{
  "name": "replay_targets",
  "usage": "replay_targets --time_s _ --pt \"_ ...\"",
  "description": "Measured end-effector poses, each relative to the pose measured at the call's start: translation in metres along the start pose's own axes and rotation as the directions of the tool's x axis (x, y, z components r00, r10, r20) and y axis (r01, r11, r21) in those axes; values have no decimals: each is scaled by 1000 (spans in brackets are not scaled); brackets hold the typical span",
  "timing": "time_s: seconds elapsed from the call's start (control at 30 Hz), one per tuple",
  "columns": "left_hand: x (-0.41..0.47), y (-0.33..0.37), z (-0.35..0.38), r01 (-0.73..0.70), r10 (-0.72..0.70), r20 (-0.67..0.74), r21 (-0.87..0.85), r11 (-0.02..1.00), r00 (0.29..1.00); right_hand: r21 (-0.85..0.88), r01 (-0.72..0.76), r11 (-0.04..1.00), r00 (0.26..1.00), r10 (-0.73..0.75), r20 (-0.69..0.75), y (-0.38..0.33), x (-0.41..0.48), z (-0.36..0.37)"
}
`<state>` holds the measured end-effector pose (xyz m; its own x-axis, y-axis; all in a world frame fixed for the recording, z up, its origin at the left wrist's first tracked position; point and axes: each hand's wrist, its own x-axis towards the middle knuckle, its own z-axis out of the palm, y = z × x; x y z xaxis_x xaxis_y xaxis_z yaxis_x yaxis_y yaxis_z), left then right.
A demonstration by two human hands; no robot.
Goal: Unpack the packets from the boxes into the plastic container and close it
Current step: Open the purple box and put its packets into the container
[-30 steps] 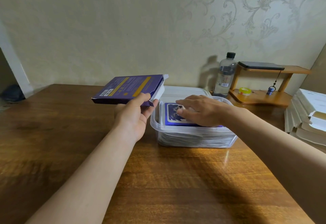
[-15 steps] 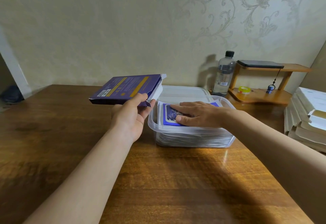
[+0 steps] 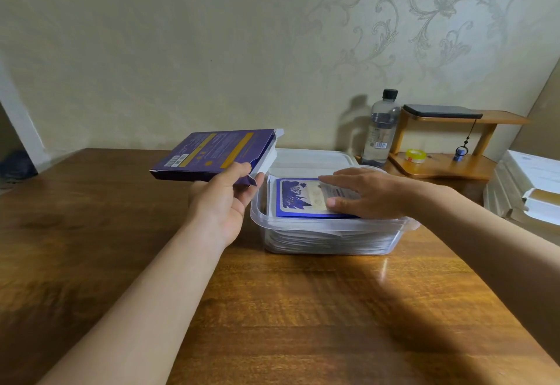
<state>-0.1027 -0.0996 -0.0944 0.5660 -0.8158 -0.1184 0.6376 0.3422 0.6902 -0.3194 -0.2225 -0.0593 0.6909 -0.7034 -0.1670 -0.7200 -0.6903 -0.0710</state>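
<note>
Your right hand (image 3: 371, 193), fingers flat, has slid back across the top packet (image 3: 298, 199) in the plastic container (image 3: 303, 224), uncovering it; your left hand (image 3: 224, 202) still grips the opened box (image 3: 212, 151) beside the container. This box looks emptied.

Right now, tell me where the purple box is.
Head view, left of centre: the purple box is held off the wooden table by the left hand, its open end beside the left rim of the plastic container.
</note>
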Motion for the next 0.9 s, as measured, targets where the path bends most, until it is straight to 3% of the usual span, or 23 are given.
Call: replay_targets --time_s 0.17,0.53,0.9 --pt "1 0 0 -11 11 -18 3 1000 1000 -95 26 995 996 -18 91 3 6 2" --pt "2 0 -1 -11 11 -31 5 1000 999 -126 23 992 992 -7 129 6 10 5" --pt "-2 1 0 -22 22 4 16 1000 1000 -55 -23 998 998 26 62 -1 3 -2"
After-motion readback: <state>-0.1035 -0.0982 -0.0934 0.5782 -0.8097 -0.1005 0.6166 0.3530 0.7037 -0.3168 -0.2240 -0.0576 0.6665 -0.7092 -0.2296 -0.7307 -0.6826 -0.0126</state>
